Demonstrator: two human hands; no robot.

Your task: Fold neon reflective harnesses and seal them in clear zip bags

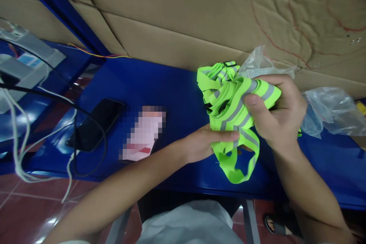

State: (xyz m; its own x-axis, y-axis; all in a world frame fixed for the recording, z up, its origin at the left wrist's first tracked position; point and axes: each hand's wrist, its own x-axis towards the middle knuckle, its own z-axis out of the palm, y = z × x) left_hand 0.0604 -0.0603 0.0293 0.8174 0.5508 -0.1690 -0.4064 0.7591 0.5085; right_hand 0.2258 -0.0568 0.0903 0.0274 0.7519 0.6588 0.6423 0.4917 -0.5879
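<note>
A bundle of neon yellow-green reflective straps (228,110) with grey stripes and black buckles is held up over the blue table. My right hand (277,110) grips its upper right side, thumb pressed on the folded layers. Lower down, my left hand (206,143) pinches the straps between thumb and fingers. One loop of strap hangs below my left thumb. Some of my fingers are hidden behind the bundle. More strap with a black buckle sits at the top of the bundle; I cannot tell whether it is a separate piece.
Clear plastic bags (334,110) lie at the right against the cardboard backing (177,11). A phone with a lit, blurred screen (144,133) and a dark phone (97,124) rest on the blue table (177,87). Cables and a power strip (42,53) are at the left.
</note>
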